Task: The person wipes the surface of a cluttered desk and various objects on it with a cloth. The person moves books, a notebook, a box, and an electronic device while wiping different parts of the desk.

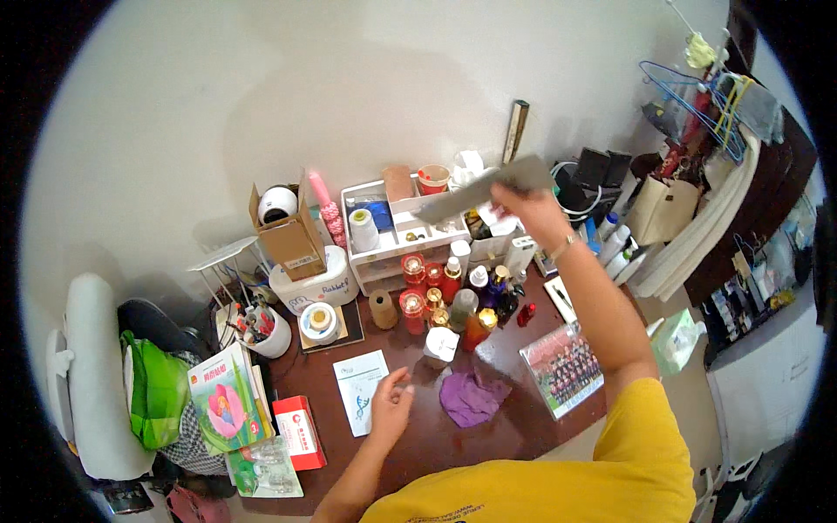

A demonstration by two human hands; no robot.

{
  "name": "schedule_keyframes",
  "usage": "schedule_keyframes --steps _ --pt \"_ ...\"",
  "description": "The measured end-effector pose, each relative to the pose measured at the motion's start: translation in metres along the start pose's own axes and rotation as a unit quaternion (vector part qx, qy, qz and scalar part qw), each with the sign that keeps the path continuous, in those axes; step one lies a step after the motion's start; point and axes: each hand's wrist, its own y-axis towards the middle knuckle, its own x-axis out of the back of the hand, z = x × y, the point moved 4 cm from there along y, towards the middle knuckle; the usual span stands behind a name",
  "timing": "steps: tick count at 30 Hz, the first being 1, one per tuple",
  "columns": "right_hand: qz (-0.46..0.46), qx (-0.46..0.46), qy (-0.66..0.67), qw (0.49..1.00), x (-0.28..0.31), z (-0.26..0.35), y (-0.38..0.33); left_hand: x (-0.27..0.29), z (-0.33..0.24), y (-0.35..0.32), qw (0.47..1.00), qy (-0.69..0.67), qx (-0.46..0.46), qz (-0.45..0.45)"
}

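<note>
A: What lay nearest the camera?

B: The yellow sleeve [610, 471] of the person's shirt, filling the lower edge. From it the left forearm reached to the left hand [391, 408], which rested on the dark brown counter [514, 427] with fingers loosely spread, the fingertips touching the edge of a white leaflet [359, 389] printed in blue.

A: And the right hand?

B: The right hand [527, 207] was raised above the white organiser shelf [384, 253], its fingers pinched on one end of a long flat grey strip [479, 190]. The strip was held nearly level, tilting slightly down toward the left, over the shelf's top compartments.

A: How did the strip look?

B: Thin, dull grey, plain-faced, straight-edged; its material could not be told.

A: Which packages and labels stood about?

B: A purple cloth [471, 397] lay crumpled just right of the left hand. A red box [298, 431] lay at the left front beside a green-covered book [222, 399] showing a pink flower. A brown carton [292, 235], flaps open, stood on a white tub [318, 283]. Red-capped bottles [414, 270] clustered before the shelf, and a framed group photograph [565, 368] leaned at the right.
</note>
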Motion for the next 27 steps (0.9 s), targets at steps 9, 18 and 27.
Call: schedule_keyframes --steps 9,18,27 --pt "0.118 0.032 -0.155 0.980 -0.069 -0.090 0.189 0.041 -0.029 0.062 0.995 -0.062 0.021 -0.080" --pt "0.144 -0.128 -0.239 0.952 -0.090 -0.118 0.225 0.001 -0.090 0.171 0.998 -0.015 -0.058 -0.014" --pt "-0.040 -0.035 -0.255 0.965 -0.087 -0.152 0.237 -0.012 -0.069 0.165 0.999 -0.002 -0.045 -0.025"
